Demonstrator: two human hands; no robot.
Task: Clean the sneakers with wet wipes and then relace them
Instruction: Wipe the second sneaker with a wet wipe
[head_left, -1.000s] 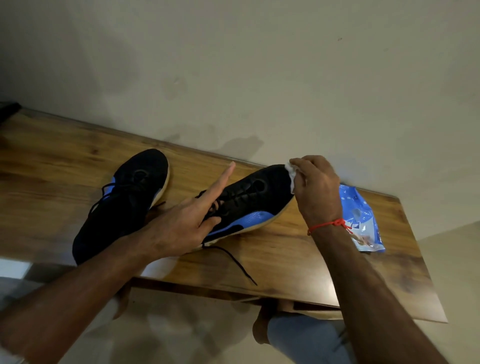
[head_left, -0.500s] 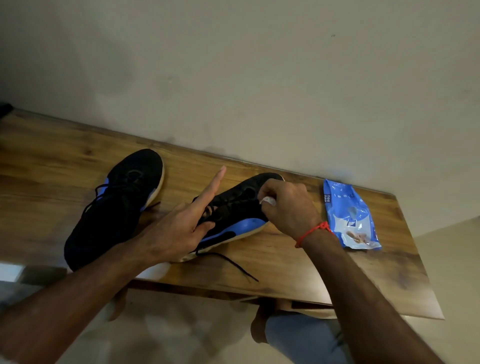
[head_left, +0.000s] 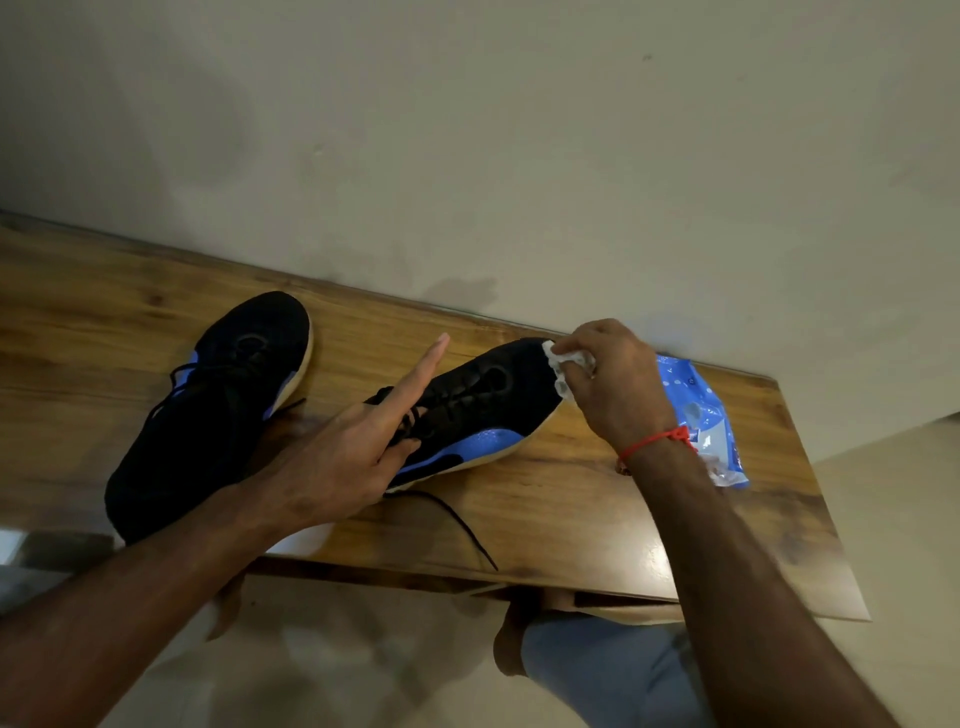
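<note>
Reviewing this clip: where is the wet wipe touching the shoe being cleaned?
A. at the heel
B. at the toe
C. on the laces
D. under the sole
B: the right hand pinches the white wipe against the toe of the right-side sneaker.

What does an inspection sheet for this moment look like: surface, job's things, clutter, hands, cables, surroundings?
Surface: wooden table, glossy, against the wall.
Job's things: right sneaker laced, one lace end trailing towards the near table edge; left sneaker beside it, laced; wet wipe at the right sneaker's toe; blue wipes pack lying flat at the table's right end.
Clutter: nothing seen.
Hands: left hand steadies the right sneaker, forefinger straight; right hand grips the wet wipe with curled fingers.
Cables: nothing seen.
Surroundings: plain wall behind; light floor below; person's knee under the table.
</note>
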